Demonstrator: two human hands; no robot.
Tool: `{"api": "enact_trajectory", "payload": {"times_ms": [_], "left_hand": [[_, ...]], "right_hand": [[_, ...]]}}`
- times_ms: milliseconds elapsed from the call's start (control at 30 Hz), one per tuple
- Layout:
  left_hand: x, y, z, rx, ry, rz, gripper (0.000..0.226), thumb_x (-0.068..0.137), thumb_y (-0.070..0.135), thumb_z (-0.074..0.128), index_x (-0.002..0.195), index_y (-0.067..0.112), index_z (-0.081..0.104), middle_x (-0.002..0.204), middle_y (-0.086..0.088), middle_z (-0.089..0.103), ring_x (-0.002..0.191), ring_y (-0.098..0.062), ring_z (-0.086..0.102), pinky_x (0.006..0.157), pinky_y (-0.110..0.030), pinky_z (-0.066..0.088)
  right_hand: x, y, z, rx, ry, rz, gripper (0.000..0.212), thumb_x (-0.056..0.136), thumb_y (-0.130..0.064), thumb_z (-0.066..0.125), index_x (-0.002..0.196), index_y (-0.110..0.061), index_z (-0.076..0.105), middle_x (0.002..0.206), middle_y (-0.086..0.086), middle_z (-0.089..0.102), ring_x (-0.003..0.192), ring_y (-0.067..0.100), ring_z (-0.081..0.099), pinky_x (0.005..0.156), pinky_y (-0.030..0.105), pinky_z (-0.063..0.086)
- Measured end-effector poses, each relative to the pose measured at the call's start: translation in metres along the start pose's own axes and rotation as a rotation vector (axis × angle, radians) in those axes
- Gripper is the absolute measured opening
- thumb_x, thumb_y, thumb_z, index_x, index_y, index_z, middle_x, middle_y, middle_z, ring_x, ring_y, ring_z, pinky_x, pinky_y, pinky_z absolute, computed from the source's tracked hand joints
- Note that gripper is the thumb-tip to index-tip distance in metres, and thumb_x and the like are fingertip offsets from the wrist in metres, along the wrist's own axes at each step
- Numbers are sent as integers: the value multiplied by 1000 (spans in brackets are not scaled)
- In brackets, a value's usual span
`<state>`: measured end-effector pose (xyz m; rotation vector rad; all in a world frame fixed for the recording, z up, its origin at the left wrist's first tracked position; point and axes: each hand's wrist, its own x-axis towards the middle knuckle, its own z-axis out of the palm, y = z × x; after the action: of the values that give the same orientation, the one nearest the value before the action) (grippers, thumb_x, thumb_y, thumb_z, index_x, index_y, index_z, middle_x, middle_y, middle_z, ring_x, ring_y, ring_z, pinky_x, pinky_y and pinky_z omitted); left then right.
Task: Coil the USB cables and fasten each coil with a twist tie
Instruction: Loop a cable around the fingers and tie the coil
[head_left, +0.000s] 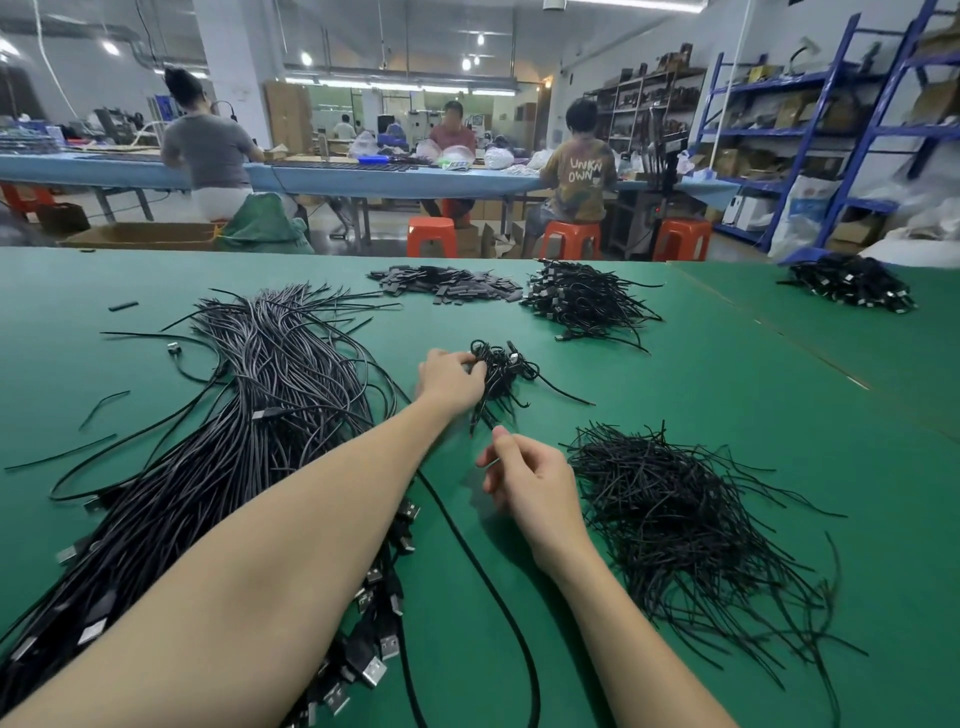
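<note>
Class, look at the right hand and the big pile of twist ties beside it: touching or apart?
Apart. The head view shows a strip of green mat between the right hand and the pile of twist ties.

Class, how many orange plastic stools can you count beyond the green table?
3: one orange stool left of the seated person in the printed shirt, one under that person, one to the right. Others may be hidden.

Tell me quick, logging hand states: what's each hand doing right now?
Left hand: grips the coiled cable bundle.
Right hand: fingers curled; whether it pinches anything cannot be told.
</note>
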<state>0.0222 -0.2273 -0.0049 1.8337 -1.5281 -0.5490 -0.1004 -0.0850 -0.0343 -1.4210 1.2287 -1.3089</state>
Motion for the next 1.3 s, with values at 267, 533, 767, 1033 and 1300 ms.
{"api": "enact_trajectory", "payload": {"times_ms": [267,533,767,1033,1300], "left_hand": [[-82,-4,-30,-280,2,17,15,95,36,60,100,23,66,96,11,67,93,-10,59,83,-24,39],[-134,-6,-55,-222,-108,148,31,98,43,52,81,24,70,85,13,73,79,-12,66,80,-29,49],[-132,-25,-66,-284,-127,160,41,102,45,44,79,27,72,83,19,73,65,-4,65,65,-26,44],[-128,-29,-76,-216,21,222,34,100,39,50,78,27,72,73,21,69,70,-2,62,67,-16,43],[-146,-20,-52,142,-205,343,52,102,46,42,67,12,58,54,4,59,50,-9,49,53,-23,39]], "right_hand": [[-2,-2,-1,-34,-11,-1,39,101,-35,56,69,-18,69,56,-2,63,47,9,49,55,26,38],[-11,-23,-2,-534,-198,-16,22,89,-35,69,72,-23,68,70,-8,69,66,7,61,66,25,45],[-29,-57,26,-945,-350,80,37,75,-30,80,107,-17,70,108,8,70,103,29,68,90,37,57],[-12,-86,-30,-616,-720,328,21,90,-18,59,94,-4,75,65,-1,55,50,11,53,47,22,50],[-11,-97,-78,-652,-821,455,13,99,-17,55,98,-7,64,81,8,67,52,15,59,46,22,49]]}}
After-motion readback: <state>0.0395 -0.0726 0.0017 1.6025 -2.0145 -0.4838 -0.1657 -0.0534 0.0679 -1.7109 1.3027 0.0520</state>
